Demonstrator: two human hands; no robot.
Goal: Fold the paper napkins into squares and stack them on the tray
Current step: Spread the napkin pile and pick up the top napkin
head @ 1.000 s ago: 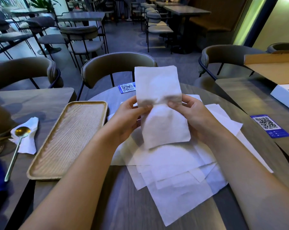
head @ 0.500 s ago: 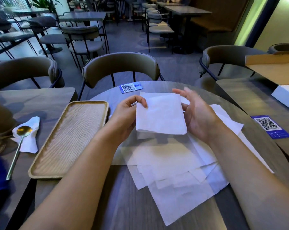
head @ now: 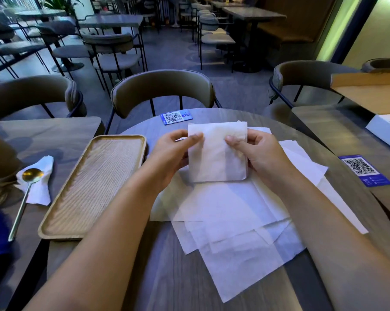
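Where the round wooden table (head: pixel 171 277) meets a square table (head: pixel 44 133) on its left, a long wooden tray (head: pixel 55 227) bridges the seam, its ridged bed bare and its near short rim close to the table edge. To the right of the tray a loose spread of unfolded napkins (head: pixel 234 221) covers the middle of the round table, overlapping at odd angles, one corner pointing toward the near edge and a strip of bare wood showing on every side. Held above that spread is the folded napkin (head: pixel 218 158), a white, nearly square piece with slightly uneven layers along its top edge and a soft crease at the bottom. The left hand (head: pixel 171 153) pinches its left side, thumb on the front face, and the right hand (head: pixel 259 153) pinches its right side the same way. Two blue cards with QR codes lie flat, one card (head: pixel 176 117) at the far rim and another card (head: pixel 364 169) on the table to the right; their small print is too fine to read. Left of the tray, a gold spoon (head: pixel 30 178) rests on a crumpled napkin (head: pixel 41 191).
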